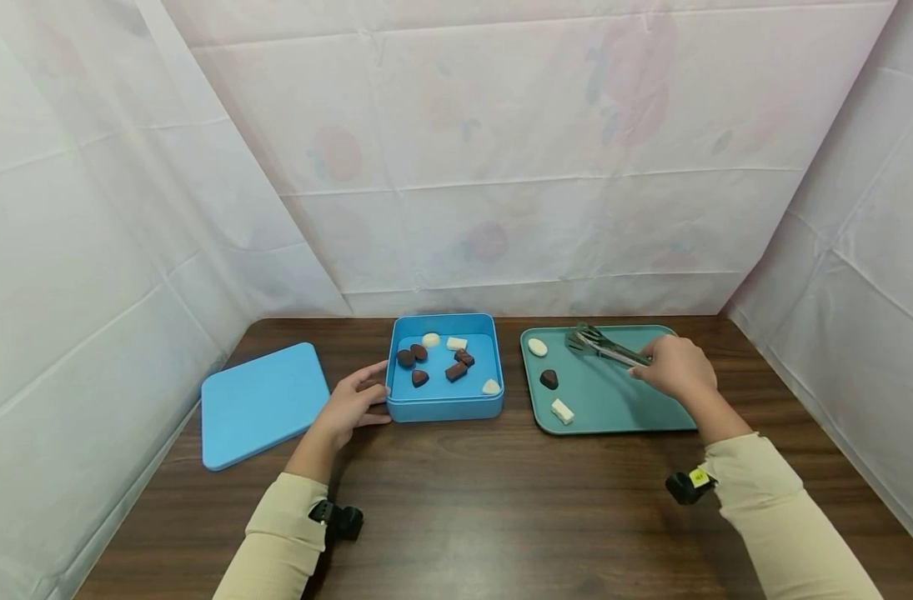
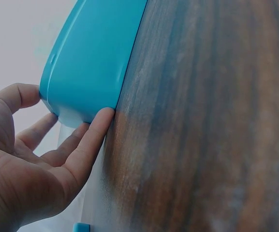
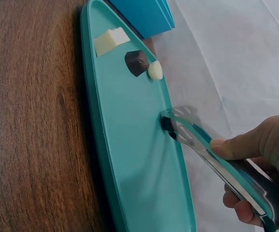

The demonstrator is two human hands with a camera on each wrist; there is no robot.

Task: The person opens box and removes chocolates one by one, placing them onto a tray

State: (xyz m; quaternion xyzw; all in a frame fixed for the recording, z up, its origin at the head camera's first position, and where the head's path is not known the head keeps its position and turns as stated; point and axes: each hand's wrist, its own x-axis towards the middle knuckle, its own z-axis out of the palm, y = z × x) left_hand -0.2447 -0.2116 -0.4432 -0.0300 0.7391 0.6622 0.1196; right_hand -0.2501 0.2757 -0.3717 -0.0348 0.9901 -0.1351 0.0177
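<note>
My right hand [image 1: 677, 367] grips metal tongs [image 1: 614, 350] over the far part of a green tray [image 1: 614, 408]. In the right wrist view, a small dark piece [image 3: 167, 123], seemingly a chocolate, shows at the tips of the tongs. Along the tray's left side lie an oval white chocolate [image 1: 538, 347], a dark chocolate [image 1: 549, 379] and a white rectangular chocolate [image 1: 563, 412]. With spread fingers, my left hand [image 1: 351, 404] touches the left side of a blue box [image 1: 444, 410]. Inside that box sit several brown and white chocolates [image 1: 456, 372].
A flat light-blue lid [image 1: 264, 404] lies on the dark wooden table [image 1: 486, 517], left of my left hand. White patterned cloth [image 1: 501, 167] hangs behind the table and along both sides. A narrow gap separates box and tray.
</note>
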